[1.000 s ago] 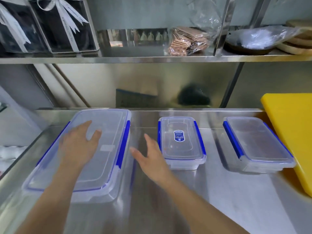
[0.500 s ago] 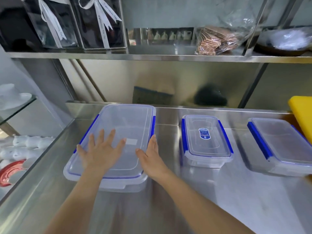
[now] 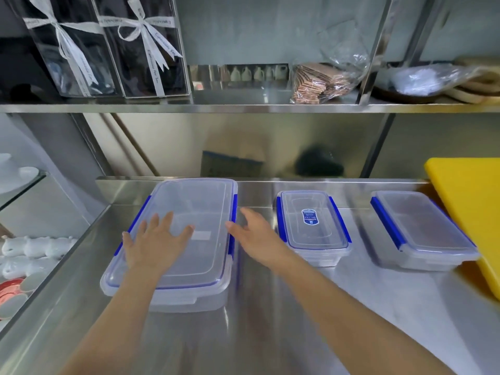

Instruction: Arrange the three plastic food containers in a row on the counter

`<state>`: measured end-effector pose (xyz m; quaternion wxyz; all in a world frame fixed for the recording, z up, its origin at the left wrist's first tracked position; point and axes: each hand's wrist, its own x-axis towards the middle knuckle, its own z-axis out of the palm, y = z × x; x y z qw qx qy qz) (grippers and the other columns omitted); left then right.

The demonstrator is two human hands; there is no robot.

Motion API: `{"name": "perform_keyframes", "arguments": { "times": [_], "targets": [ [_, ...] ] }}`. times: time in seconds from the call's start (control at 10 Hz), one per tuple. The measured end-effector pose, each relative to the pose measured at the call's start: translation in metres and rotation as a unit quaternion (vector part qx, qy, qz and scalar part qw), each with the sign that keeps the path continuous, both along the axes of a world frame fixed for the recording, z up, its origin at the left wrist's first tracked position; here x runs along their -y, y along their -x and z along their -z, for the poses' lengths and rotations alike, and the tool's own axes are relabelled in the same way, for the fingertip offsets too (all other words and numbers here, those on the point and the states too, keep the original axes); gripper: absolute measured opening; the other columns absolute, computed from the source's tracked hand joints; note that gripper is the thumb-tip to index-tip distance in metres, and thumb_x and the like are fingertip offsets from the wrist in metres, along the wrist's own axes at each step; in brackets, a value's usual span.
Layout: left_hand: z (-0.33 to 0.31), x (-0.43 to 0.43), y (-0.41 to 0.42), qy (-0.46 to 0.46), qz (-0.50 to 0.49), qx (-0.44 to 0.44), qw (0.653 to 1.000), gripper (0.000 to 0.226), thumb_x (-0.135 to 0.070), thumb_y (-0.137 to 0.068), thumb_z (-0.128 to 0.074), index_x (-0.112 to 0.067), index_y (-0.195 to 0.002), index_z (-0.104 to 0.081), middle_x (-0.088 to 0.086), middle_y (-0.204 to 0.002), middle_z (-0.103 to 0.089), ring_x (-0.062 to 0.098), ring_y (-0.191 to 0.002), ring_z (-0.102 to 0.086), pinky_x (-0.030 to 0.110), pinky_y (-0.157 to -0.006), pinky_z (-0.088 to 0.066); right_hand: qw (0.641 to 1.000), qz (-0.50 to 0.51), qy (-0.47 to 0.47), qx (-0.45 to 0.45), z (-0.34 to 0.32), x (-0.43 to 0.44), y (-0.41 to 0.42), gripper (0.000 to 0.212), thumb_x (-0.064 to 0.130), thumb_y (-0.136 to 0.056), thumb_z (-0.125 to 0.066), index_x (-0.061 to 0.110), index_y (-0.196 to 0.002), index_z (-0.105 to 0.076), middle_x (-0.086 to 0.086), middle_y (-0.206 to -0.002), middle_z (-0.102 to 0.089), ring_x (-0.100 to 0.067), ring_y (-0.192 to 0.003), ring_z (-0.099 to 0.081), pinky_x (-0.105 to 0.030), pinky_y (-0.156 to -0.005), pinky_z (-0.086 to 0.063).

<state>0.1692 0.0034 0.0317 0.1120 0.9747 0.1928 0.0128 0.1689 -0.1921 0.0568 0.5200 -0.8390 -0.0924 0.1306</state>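
Lower left: left hand (image 3: 157, 243) spread flat on large container (image 3: 189, 212)'s lid; right hand (image 3: 257, 236) open beside its edge. Square it gently, judging against the middle container (image 3: 313, 228).

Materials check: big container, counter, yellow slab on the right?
Large container: looks like clear, slightly frosted plastic; the counter shows through the lid, and the side clips are opaque blue. Counter: likely stainless steel with a brushed finish; it gives streaky, blurred reflections. Yellow slab: probably a matte plastic cutting board, opaque with rounded edges, though the look alone cannot confirm it.
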Motion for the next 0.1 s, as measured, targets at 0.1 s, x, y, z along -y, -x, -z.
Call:
{"name": "perform_keyframes", "arguments": {
  "times": [0.1],
  "targets": [
    [-0.0336, 0.0167, 0.004, 0.075, 0.023, 0.078, 0.994, 0.067, -0.063, -0.086, -0.035, -0.024, -0.141, -0.036, 0.008, -0.145, -0.046, 0.033, -0.129, -0.043, 0.048, -0.106, -0.031, 0.997, -0.026, 0.053, 0.057, -0.0589, 0.0489, 0.016, 0.04, 0.04, -0.087, -0.054, 0.022, -0.123, -0.05, 0.008, -0.103, -0.058, -0.001, -0.079, -0.054, -0.011, -0.064, -0.042]
  ]
}}
